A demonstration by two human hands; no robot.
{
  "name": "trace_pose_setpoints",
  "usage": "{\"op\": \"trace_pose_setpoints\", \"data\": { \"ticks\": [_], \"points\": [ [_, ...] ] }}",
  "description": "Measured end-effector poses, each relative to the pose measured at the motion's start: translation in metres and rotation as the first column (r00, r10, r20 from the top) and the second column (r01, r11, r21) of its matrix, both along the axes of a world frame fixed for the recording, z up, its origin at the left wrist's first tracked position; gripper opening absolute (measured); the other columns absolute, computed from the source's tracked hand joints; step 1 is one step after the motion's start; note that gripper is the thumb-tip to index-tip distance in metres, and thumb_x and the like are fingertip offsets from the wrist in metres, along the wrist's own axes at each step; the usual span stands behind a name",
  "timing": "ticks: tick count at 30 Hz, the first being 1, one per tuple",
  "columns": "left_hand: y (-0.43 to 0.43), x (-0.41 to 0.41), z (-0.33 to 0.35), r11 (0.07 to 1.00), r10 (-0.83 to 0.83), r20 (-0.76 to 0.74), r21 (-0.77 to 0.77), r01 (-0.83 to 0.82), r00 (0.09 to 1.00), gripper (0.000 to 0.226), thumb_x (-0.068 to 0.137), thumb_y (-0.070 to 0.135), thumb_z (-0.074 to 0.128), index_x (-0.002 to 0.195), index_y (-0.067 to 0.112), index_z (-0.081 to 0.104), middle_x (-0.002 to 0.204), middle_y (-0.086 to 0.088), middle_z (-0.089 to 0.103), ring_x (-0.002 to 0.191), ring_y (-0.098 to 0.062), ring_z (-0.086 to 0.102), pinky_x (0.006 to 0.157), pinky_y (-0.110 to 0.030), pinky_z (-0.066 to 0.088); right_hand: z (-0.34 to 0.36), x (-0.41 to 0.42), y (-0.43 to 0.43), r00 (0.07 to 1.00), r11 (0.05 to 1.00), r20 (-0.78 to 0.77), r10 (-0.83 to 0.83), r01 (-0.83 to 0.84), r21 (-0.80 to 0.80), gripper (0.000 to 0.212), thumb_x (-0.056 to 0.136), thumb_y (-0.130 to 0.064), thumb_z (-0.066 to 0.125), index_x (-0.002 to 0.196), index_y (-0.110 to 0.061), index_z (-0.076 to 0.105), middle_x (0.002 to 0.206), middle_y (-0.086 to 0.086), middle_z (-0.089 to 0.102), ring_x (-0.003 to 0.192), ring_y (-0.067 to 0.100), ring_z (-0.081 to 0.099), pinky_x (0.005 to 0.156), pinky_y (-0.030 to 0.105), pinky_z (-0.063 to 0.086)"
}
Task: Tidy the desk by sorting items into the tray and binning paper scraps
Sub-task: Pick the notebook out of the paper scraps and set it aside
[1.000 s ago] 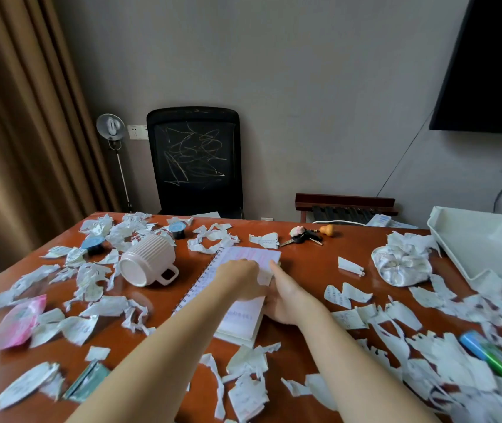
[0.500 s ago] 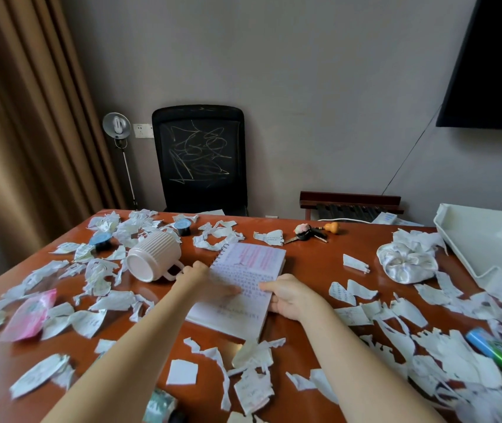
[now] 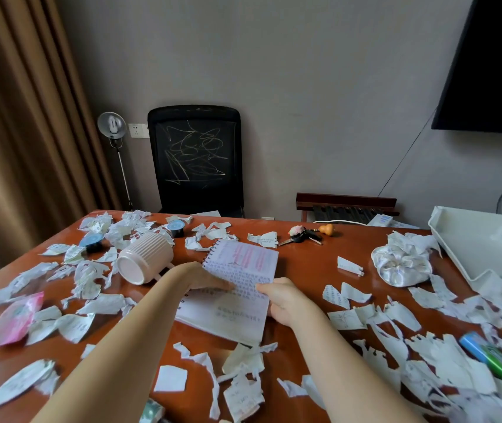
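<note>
An open spiral notebook (image 3: 243,264) with handwritten pages lies at the desk's middle. My left hand (image 3: 210,280) rests on its page with the fingers laid across the writing. My right hand (image 3: 280,297) grips the notebook's right edge with curled fingers. Torn paper scraps (image 3: 423,355) cover most of the brown desk (image 3: 307,264). The white tray (image 3: 484,248) stands at the right edge, with nothing visible inside it.
A ribbed mug (image 3: 144,259) lies on its side left of the notebook. Two blue-lidded capsules (image 3: 92,241), a pink packet (image 3: 14,319), keys (image 3: 304,233), a white satin pouch (image 3: 400,265) and blue and green pens (image 3: 493,358) lie around. A black chair (image 3: 194,160) stands behind the desk.
My left hand has slid from the notebook's far edge down onto the middle of the page. My right hand's fingers have curled round the right edge. The written page now shows more fully.
</note>
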State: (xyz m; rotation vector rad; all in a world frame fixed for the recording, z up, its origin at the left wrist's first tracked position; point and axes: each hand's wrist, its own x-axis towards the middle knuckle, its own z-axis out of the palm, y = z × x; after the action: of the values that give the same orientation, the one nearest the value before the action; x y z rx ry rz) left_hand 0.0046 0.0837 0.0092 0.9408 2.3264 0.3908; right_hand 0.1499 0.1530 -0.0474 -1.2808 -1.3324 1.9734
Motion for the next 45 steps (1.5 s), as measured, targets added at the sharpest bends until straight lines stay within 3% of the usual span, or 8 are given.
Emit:
{"op": "trace_pose_setpoints", "data": {
  "ticks": [7,15,20,25,29,32,39,45],
  "points": [
    [-0.004,-0.008,-0.004,0.997,0.068,0.094,0.018,-0.07,0.993,0.073,0.068,0.051,0.076,0.127,0.015,0.05,0.104,-0.003,0.061,0.103,-0.022,0.06,0.098,-0.032,0.045,0.005,0.009,-0.002,0.997,0.999,-0.081,-0.006,0.003,-0.038,0.027,0.097,0.001,0.042,0.12,0.004,0.055,0.119,0.021,0.062,0.093,0.028,0.061,0.062,0.032,0.049],
    [-0.007,-0.003,0.001,0.981,0.014,0.159,0.186,-0.044,0.987,0.06,0.074,0.038,0.076,0.124,0.019,0.049,0.114,-0.006,0.063,0.096,-0.022,0.063,0.088,-0.034,0.051,0.008,0.011,0.002,0.997,0.999,-0.077,0.01,-0.013,-0.034,0.025,0.097,-0.001,0.045,0.119,0.004,0.056,0.118,0.023,0.062,0.088,0.027,0.062,0.061,0.033,0.049],
    [-0.004,0.003,0.012,0.959,-0.008,0.184,0.281,-0.045,0.983,0.059,0.075,0.032,0.077,0.122,0.021,0.043,0.098,-0.003,0.067,0.08,-0.017,0.068,0.066,-0.028,0.056,0.006,0.018,0.017,0.997,0.997,-0.043,0.061,-0.059,0.043,0.009,0.092,-0.008,0.057,0.093,-0.002,0.063,0.096,0.013,0.069,0.079,0.018,0.066,0.057,0.027,0.052],
    [0.0,0.001,0.03,0.929,-0.014,0.221,0.363,-0.069,0.975,0.055,0.077,0.029,0.075,0.116,0.026,0.036,0.097,0.0,0.065,0.075,-0.015,0.069,0.061,-0.027,0.058,0.012,0.013,0.036,0.994,0.948,0.089,0.064,-0.088,0.305,0.023,0.083,-0.026,0.071,0.098,-0.013,0.059,0.102,0.007,0.068,0.092,0.02,0.067,0.087,0.042,0.055],
    [0.001,0.002,0.043,0.878,0.017,0.305,0.452,-0.16,0.952,0.05,0.074,0.027,0.078,0.112,0.023,0.045,0.099,-0.003,0.069,0.074,-0.018,0.072,0.061,-0.029,0.059,0.037,0.008,0.047,0.995,0.973,-0.055,0.086,-0.072,0.217,0.052,0.08,-0.024,0.074,0.122,-0.021,0.044,0.111,0.005,0.064,0.099,0.02,0.065,0.087,0.045,0.054],
    [-0.005,0.01,0.05,0.848,0.019,0.373,0.485,-0.213,0.928,0.041,0.073,0.023,0.078,0.1,0.027,0.047,0.093,-0.002,0.07,0.067,-0.016,0.072,0.056,-0.028,0.058,0.058,0.004,0.044,0.967,0.987,-0.206,0.147,-0.13,0.095,0.043,0.083,-0.015,0.071,0.122,-0.014,0.053,0.114,0.007,0.066,0.102,0.024,0.065,0.086,0.045,0.054],
    [-0.034,0.046,0.069,0.775,0.018,0.405,0.572,-0.269,0.914,0.036,0.076,0.018,0.075,0.095,0.026,0.046,0.081,0.004,0.065,0.048,-0.006,0.067,0.039,-0.017,0.049,0.084,0.025,0.023,0.973,0.977,-0.199,0.12,-0.08,0.199,0.042,0.082,-0.011,0.071,0.119,-0.01,0.051,0.114,0.009,0.065,0.1,0.025,0.066,0.078,0.042,0.056],
    [-0.058,0.108,0.072,0.724,-0.011,0.35,0.649,-0.234,0.937,0.047,0.075,0.022,0.076,0.107,0.027,0.042,0.091,0.007,0.063,0.069,-0.011,0.068,0.048,-0.021,0.053,0.097,0.086,0.002,0.976,0.938,-0.19,0.104,-0.032,0.346,0.032,0.082,-0.01,0.071,0.108,-0.015,0.054,0.107,0.005,0.066,0.096,0.023,0.067,0.076,0.041,0.056]
  ]
}}
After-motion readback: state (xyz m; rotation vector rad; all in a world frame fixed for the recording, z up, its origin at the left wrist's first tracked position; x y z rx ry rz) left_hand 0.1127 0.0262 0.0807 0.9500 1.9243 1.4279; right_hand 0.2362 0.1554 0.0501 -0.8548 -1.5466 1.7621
